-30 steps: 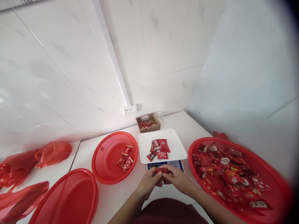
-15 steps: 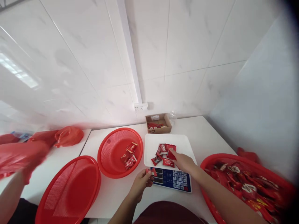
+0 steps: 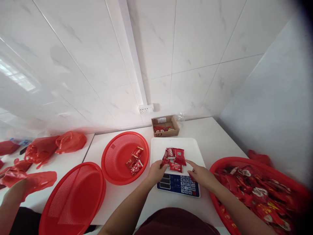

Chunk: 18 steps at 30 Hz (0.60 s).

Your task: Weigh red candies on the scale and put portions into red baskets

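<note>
Several small red snack packets (image 3: 176, 156) lie in a cluster on the white tray (image 3: 193, 145) of a scale. My left hand (image 3: 156, 171) is at the cluster's left side, its thumb and fingers closed on a packet (image 3: 165, 161) there. My right hand (image 3: 201, 176) is over the tray's lower right. Its index finger reaches towards the large red packet, and a red snack packet (image 3: 192, 176) shows under its curled fingers. The scale's blue keypad (image 3: 178, 186) is below the tray, between my forearms.
A red basket (image 3: 107, 156) with a few packets stands left of the scale; another red basket (image 3: 73, 195) is nearer. At right is a red basket (image 3: 220, 209) full of packets. A cardboard box (image 3: 165, 133) sits behind. Far left, another person's arm (image 3: 12, 202) is by red bags (image 3: 70, 142).
My left hand has moved up onto the tray with its packet, beside the cluster. My right hand has drawn back right and down from the large packet. The other person's red bag has lowered.
</note>
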### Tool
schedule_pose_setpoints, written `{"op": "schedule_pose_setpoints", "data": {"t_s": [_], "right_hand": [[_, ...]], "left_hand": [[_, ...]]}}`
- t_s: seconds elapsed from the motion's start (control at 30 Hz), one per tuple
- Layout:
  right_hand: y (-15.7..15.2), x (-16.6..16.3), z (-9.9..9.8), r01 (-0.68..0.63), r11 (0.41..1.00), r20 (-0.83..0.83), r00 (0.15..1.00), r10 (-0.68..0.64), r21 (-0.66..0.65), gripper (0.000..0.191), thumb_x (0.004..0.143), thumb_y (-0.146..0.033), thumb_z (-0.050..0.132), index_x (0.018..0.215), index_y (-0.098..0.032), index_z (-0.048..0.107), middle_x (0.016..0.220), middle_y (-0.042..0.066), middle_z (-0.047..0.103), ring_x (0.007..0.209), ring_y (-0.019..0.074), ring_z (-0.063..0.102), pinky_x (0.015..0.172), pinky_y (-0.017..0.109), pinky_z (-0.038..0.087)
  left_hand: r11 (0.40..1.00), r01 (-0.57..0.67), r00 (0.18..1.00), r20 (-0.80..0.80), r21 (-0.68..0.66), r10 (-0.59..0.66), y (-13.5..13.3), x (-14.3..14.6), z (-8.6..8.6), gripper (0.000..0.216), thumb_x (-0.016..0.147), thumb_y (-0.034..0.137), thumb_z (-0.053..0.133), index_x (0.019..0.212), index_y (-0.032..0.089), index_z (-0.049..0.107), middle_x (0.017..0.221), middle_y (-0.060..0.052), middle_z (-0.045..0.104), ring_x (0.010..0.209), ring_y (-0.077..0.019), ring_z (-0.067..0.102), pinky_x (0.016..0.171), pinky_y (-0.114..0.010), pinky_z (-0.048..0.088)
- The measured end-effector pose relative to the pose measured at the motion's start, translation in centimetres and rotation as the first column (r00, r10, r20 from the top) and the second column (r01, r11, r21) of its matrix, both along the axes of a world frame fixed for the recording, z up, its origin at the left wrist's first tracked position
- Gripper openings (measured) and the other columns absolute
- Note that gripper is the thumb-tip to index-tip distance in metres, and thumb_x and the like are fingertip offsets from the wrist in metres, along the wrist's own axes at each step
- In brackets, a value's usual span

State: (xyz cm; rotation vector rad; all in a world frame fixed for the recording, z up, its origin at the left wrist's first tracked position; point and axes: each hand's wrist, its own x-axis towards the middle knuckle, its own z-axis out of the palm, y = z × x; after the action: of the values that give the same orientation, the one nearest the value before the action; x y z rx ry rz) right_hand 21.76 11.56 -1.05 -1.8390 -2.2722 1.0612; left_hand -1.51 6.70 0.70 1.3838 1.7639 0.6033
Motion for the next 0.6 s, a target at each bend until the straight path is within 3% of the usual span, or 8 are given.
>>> {"op": "schedule_pose_setpoints", "data": {"t_s": [0.1, 0.23, 0.4, 0.6], "right_hand": [[-1.4, 1.2, -0.1, 0.070, 0.997, -0.086, 0.994, -0.073, -0.042, 0.053, 0.082, -0.036, 0.045, 0.134, -0.026, 0.053, 0.071, 0.001, 0.071, 0.074, 0.0216, 0.067, 0.067, 0.030, 0.046], [-3.8, 3.7, -1.0, 0.223, 0.972, -0.252, 0.939, -0.235, -0.075, 0.052, 0.078, -0.041, 0.046, 0.124, -0.023, 0.060, 0.086, 0.004, 0.075, 0.075, 0.0220, 0.069, 0.071, 0.033, 0.051], [-6.4, 6.2, -2.0, 0.452, 0.890, -0.369, 0.820, -0.437, -0.049, 0.054, 0.069, -0.049, 0.054, 0.113, -0.020, 0.065, 0.103, 0.010, 0.074, 0.097, 0.0284, 0.068, 0.085, 0.038, 0.052], [-8.3, 6.6, -2.6, 0.546, 0.837, -0.329, 0.796, -0.508, 0.028, 0.052, 0.070, -0.052, 0.052, 0.111, -0.021, 0.064, 0.111, 0.012, 0.070, 0.100, 0.0297, 0.065, 0.090, 0.043, 0.048]], "left_hand": [[0.999, 0.039, 0.999, -0.020, -0.008, -0.039, 1.4, 0.1, 0.2, 0.027, 0.086, 0.037, 0.052, 0.101, 0.020, 0.066, 0.083, -0.003, 0.068, 0.075, -0.0191, 0.059, 0.067, -0.027, 0.040], [1.000, -0.022, 1.000, -0.009, 0.000, 0.022, 0.7, -1.0, -0.3, 0.030, 0.086, 0.034, 0.052, 0.109, 0.019, 0.064, 0.075, -0.001, 0.065, 0.070, -0.0169, 0.057, 0.065, -0.026, 0.040], [0.996, -0.090, 0.985, 0.146, 0.013, 0.087, -3.5, -3.1, -1.5, 0.027, 0.083, 0.033, 0.055, 0.099, 0.016, 0.065, 0.067, 0.002, 0.056, 0.065, -0.0142, 0.053, 0.064, -0.025, 0.041], [0.997, -0.058, 0.986, 0.151, -0.054, 0.066, -8.6, -3.9, -2.7, 0.024, 0.081, 0.029, 0.054, 0.098, 0.017, 0.066, 0.064, 0.003, 0.055, 0.062, -0.0131, 0.051, 0.063, -0.025, 0.041]]}}
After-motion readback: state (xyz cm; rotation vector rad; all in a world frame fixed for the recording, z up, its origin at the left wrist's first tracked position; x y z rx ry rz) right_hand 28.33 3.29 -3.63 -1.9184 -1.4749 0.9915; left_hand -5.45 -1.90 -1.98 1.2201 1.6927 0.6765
